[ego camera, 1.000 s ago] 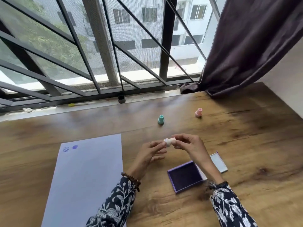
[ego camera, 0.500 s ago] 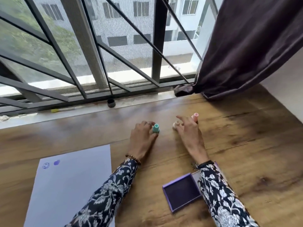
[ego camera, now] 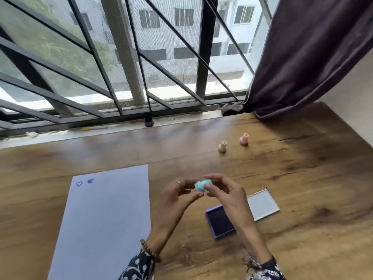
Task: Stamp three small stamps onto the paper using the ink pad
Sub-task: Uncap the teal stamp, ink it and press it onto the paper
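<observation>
A sheet of paper [ego camera: 105,217] is laid at the desk's [ego camera: 302,178] near-left edge, two prints at its far-left corner. The open ink pad [ego camera: 219,221] is set near the middle. Cream [ego camera: 222,146] and pink [ego camera: 244,139] stamps stand farther back — the teal stamp [ego camera: 202,185] is pinched between left hand [ego camera: 177,196] and right hand [ego camera: 226,191].

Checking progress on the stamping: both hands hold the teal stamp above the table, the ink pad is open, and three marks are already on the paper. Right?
Not quite. The head view shows only two marks on the paper. The rest holds: left hand and right hand hold the teal stamp, and the ink pad is open.
</observation>
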Tool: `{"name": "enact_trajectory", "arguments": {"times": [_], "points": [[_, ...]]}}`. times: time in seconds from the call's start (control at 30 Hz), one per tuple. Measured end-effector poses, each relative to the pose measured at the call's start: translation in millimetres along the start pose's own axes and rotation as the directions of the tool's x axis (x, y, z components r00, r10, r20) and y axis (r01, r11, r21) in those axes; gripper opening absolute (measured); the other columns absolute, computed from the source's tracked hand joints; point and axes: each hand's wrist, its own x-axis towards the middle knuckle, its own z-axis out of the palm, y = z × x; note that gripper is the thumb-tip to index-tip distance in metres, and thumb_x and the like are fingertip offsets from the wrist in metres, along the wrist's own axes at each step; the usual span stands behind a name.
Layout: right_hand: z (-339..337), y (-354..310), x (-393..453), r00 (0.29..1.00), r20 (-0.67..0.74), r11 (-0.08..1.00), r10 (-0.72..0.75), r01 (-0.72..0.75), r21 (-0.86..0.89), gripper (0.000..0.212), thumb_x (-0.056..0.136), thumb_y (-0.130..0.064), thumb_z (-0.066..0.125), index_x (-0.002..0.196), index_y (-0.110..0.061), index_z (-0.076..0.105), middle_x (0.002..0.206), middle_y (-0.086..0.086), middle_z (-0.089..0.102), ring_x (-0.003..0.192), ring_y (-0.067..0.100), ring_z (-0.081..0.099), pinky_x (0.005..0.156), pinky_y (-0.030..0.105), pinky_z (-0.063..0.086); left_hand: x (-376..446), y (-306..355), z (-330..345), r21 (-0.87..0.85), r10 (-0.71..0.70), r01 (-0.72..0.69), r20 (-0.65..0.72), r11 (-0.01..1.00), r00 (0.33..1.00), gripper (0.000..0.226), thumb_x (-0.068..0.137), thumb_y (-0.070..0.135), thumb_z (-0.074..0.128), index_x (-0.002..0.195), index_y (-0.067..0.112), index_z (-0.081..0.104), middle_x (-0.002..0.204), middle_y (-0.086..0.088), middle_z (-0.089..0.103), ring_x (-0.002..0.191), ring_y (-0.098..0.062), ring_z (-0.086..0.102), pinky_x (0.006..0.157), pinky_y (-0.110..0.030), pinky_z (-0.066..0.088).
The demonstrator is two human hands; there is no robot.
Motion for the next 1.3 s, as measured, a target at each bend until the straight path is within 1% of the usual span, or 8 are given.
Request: {"name": "enact_trajectory", "arguments": {"times": [0.17, 0.4, 0.63, 0.8, 0.93, 1.03, 1.13, 1.3], "points": [[14, -4, -24, 0.96, -0.131, 0.896, 0.248, -0.176, 0.408, 0.018, 0.083, -0.025, 0.057, 0.083, -0.01, 0.067, 0.059, -0.003, 0.07, 0.057, 0.004, 0.064, 0.054, 0.014, 0.052, -28, 5, 2, -0.127, -0.017, 0.008, -0.074, 0.992, 0.997, 0.034, 0.067, 0.01, 0.077, 0.093, 0.031, 0.071, 0.091, 0.017, 0.07, 0.086, -0.005, 0.068, 0.076, -0.012, 0.05], [-5, 2, -48, 0.85, 0.014, 0.474, 0.526, -0.307, 0.825, 0.023, 0.092, -0.016, 0.047, 0.083, -0.001, 0.062, 0.058, 0.005, 0.069, 0.05, 0.008, 0.065, 0.047, 0.018, 0.055, -40, -24, -5, 0.34, 0.06, -0.079, 0.067, 0.937, 0.996, 0.032, 0.08, 0.002, 0.062, 0.109, 0.016, 0.064, 0.103, 0.002, 0.06, 0.099, -0.013, 0.058, 0.083, -0.009, 0.039], [-20, 24, -64, 0.868, 0.012, 0.545, 0.497, -0.323, 0.774, 0.016, 0.091, -0.006, 0.047, 0.086, -0.005, 0.063, 0.066, 0.001, 0.074, 0.057, 0.006, 0.067, 0.053, 0.017, 0.056, -43, -40, 3, 0.443, 0.041, -0.074, 0.083, 0.893, 0.996, 0.056, 0.076, 0.029, 0.071, 0.127, 0.023, 0.049, 0.131, 0.0, 0.048, 0.122, -0.014, 0.045, 0.102, -0.023, 0.033], [-20, 25, -66, 0.868, -0.105, 0.751, 0.486, -0.353, 0.558, 0.009, 0.085, -0.004, 0.058, 0.079, -0.007, 0.065, 0.074, 0.009, 0.067, 0.06, 0.009, 0.065, 0.053, 0.017, 0.055, -44, -41, 25, 0.573, 0.05, -0.149, 0.184, 0.806, 0.982, 0.079, 0.065, 0.059, 0.068, 0.133, 0.028, 0.041, 0.149, 0.001, 0.029, 0.141, -0.016, 0.011, 0.114, -0.026, 0.01], [-19, 3, -66, 0.915, -0.25, 0.946, 0.318, -0.323, 0.019, 0.009, 0.077, -0.009, 0.071, 0.077, -0.017, 0.068, 0.083, 0.009, 0.07, 0.069, 0.008, 0.063, 0.065, 0.016, 0.051, -45, -47, 31, 0.643, 0.026, -0.168, 0.224, 0.747, 0.974, 0.077, 0.066, 0.064, 0.064, 0.133, 0.033, 0.039, 0.152, 0.001, 0.024, 0.143, -0.017, 0.002, 0.119, -0.041, 0.008], [-21, -22, -65, 0.948, -0.315, 0.858, 0.045, -0.198, -0.473, 0.01, 0.072, -0.017, 0.074, 0.081, -0.022, 0.071, 0.083, 0.001, 0.071, 0.075, 0.011, 0.064, 0.071, 0.021, 0.049, -45, -48, 31, 0.645, 0.024, -0.173, 0.233, 0.744, 0.972, 0.072, 0.068, 0.062, 0.063, 0.131, 0.033, 0.041, 0.152, 0.001, 0.024, 0.143, -0.016, 0.0, 0.118, -0.043, 0.007], [-15, -31, -63, 0.918, -0.303, 0.735, -0.256, -0.019, -0.678, 0.012, 0.075, -0.015, 0.072, 0.085, -0.021, 0.07, 0.082, -0.002, 0.067, 0.073, 0.016, 0.061, 0.068, 0.025, 0.044, -44, -49, 31, 0.651, 0.019, -0.176, 0.24, 0.739, 0.971, 0.072, 0.068, 0.063, 0.062, 0.131, 0.034, 0.041, 0.153, 0.003, 0.022, 0.143, -0.015, -0.001, 0.119, -0.042, 0.006], [-2, 12, -58, 0.982, -0.184, 0.558, -0.036, -0.134, -0.819, 0.019, 0.089, -0.018, 0.055, 0.107, -0.013, 0.061, 0.109, 0.006, 0.064, 0.1, 0.02, 0.058, 0.085, 0.028, 0.044, -43, -50, 30, 0.612, 0.043, -0.183, 0.236, 0.769, 0.971, 0.07, 0.069, 0.063, 0.061, 0.129, 0.033, 0.043, 0.152, 0.002, 0.024, 0.143, -0.015, -0.001, 0.119, -0.043, 0.009]]}}
